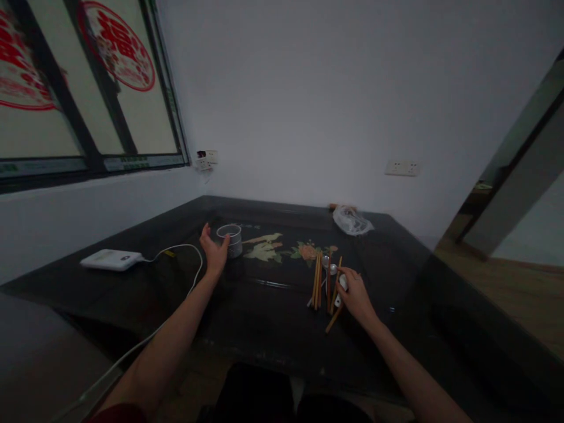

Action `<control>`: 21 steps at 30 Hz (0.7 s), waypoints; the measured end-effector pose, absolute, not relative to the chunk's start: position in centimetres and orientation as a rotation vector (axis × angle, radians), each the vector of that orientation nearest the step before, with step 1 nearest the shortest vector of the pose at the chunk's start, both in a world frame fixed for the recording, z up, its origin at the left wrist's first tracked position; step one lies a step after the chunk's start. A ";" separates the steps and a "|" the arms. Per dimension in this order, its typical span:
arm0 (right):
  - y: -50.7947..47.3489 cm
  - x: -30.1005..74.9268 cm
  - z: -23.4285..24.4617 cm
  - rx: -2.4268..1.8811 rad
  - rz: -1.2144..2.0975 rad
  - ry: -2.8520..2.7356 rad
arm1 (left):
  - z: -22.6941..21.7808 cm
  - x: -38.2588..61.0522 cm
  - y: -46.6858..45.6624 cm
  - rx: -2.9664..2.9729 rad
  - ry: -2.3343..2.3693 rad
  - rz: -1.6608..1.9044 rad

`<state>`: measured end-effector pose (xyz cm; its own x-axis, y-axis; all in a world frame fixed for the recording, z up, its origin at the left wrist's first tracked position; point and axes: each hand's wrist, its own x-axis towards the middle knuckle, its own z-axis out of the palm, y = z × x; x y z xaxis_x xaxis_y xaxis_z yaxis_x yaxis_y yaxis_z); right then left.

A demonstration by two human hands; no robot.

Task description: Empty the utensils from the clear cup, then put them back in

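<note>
My left hand (pixel 214 249) is at the near left side of a white, round perforated utensil holder (pixel 235 245), thumb and fingers spread apart. Its thumb overlaps the holder's wall; whether it touches cannot be told. My right hand (pixel 356 294) reaches over a small spread of utensils, thumb and fingers curled closely around a white spoon (pixel 338 301) and the chopsticks beside it. What exactly the fingertips grip is hidden. Several wooden chopsticks (pixel 317 281) lie roughly side by side. Metal spoons with shiny round bowls (pixel 333 269) rest among them. One chopstick (pixel 333 320) slants under my right hand.
A white device (pixel 111 259) lies on the dark table (pixel 264 323) at left; its cable (pixel 194 282) runs past my left forearm and off the near edge. A crumpled clear plastic bag (pixel 351 221) sits at the back right. The wall rises behind the table's far edge.
</note>
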<state>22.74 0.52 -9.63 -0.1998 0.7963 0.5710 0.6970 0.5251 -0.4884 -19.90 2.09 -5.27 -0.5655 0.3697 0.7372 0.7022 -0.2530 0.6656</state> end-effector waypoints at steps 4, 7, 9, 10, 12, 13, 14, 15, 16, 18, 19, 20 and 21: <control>0.6 22.8 -9.6 -1.197 0.156 -1.933 | -7.6 -20.8 3.9 -1.338 -1.913 -2.030; 0.7 23.0 -9.6 -1.207 0.158 -1.921 | -8.4 -21.0 4.4 -1.431 -1.962 -2.091; 0.8 23.1 -9.6 -1.216 0.162 -1.919 | -8.6 -21.1 4.4 -1.485 -1.988 -2.111; 0.8 23.1 -9.5 -1.219 0.163 -1.919 | -8.7 -21.1 4.4 -1.493 -2.013 -2.118; 0.9 23.3 -9.5 -1.221 0.168 -1.918 | -8.7 -21.1 4.2 -1.476 -2.085 -2.129; 0.9 23.3 -9.4 -1.222 0.169 -1.916 | -8.7 -21.1 4.1 -1.463 -2.121 -2.132; 0.9 23.3 -9.4 -1.224 0.170 -1.914 | -8.7 -21.2 4.1 -1.454 -2.150 -2.133; 0.8 23.3 -9.3 -1.227 0.171 -1.911 | -8.7 -21.2 4.1 -1.452 -2.169 -2.127; 0.8 23.3 -9.3 -1.229 0.172 -1.908 | -8.7 -21.2 4.1 -1.456 -2.182 -2.113; 0.7 23.3 -9.2 -1.238 0.180 -1.904 | -8.8 -21.3 4.1 -1.466 -2.210 -2.056; 0.7 23.2 -9.2 -1.243 0.183 -1.902 | -8.9 -21.4 4.1 -1.469 -2.230 -2.020; 0.7 23.2 -9.2 -1.247 0.185 -1.901 | -8.9 -21.4 4.2 -1.470 -2.253 -1.986; 0.7 23.2 -9.2 -1.249 0.187 -1.900 | -9.0 -21.5 4.2 -1.472 -2.274 -1.957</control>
<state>23.19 0.65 -9.25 -0.1573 0.8153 0.5572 0.6914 0.4938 -0.5273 -21.49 4.16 -8.99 -0.5960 0.7098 0.3755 0.4769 -0.0633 0.8767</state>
